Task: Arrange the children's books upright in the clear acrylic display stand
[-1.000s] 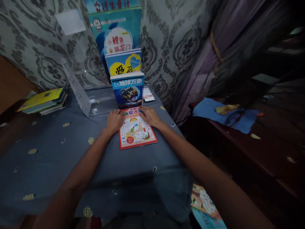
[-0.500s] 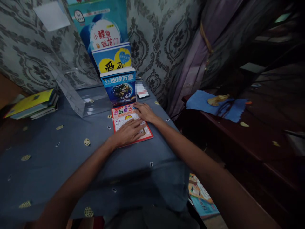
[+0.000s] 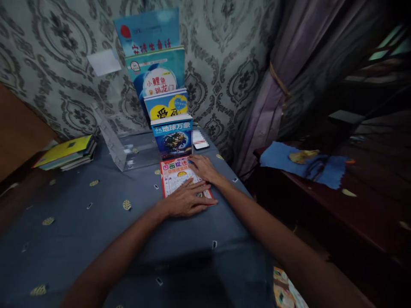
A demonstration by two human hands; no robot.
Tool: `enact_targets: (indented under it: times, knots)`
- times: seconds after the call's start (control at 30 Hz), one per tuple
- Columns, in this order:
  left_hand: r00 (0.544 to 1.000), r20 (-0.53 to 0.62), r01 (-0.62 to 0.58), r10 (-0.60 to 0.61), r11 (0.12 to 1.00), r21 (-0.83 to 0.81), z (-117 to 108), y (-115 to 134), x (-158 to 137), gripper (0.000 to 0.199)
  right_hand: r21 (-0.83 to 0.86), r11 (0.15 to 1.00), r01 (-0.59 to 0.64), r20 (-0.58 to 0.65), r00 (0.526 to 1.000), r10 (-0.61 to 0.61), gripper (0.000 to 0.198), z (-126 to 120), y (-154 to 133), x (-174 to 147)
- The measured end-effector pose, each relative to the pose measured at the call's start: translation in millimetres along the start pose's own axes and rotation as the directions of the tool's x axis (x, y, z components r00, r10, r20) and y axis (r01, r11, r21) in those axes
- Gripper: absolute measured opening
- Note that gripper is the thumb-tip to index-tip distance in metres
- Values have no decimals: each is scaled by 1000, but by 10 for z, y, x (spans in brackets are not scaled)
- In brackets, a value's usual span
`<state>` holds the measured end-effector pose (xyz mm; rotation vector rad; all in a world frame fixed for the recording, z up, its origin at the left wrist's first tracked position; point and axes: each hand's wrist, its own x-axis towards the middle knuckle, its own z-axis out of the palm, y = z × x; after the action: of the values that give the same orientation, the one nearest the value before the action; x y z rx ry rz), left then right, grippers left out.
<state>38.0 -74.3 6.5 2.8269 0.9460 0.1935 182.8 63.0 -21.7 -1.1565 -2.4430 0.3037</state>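
Observation:
A thin picture book (image 3: 175, 182) with a red border and colourful Chinese title lies flat on the patterned blue-grey tablecloth (image 3: 105, 231). Across its lower edge rests my left hand (image 3: 186, 199), palm down with fingers spread. My right hand (image 3: 204, 168) lies on the upper right corner, fingers stretched out and covering part of the title. Just beyond the top edge, a blue book with an Earth cover (image 3: 175, 140) stands upright. Behind it rise a yellow-and-blue book (image 3: 167, 109), a teal book (image 3: 160, 81) and a taller blue book (image 3: 150, 34), in steps.
A clear plastic stand (image 3: 112, 141) stands left of the upright books. Further left lies a stack of books (image 3: 69, 149). A blurred white card (image 3: 201, 140) sits behind my right hand. On the right, a dark red wooden surface (image 3: 308, 201) bears a blue cloth (image 3: 272, 160).
The view has tilted up, showing more of the tallest book. My left hand has slid toward the picture book's lower edge. My right hand stays at its upper right corner.

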Motion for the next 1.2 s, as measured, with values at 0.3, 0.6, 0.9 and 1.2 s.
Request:
enact_targets:
  times: [0.3,0.6,0.9,1.2]
  knots:
    - [982,-174,47,-77,985,-169,37,-118,11,40,-57,998,12,14,1000,-11,42,4,6,-1]
    - [713,-414,605,-566,795,-43,56,-812,-261,32,-92,996,-10,36,999,13,44,-18,-11,-8]
    - [650,-448,681,-614,732,-16,111,-980,-356,33,-110,994,-18,46,999,23,43,-26,-20,-15]
    - [662,-439,672,-608,740,-12,91,-971,-352,32,-123,992,-4,55,998,11,45,-13,-1,-15]
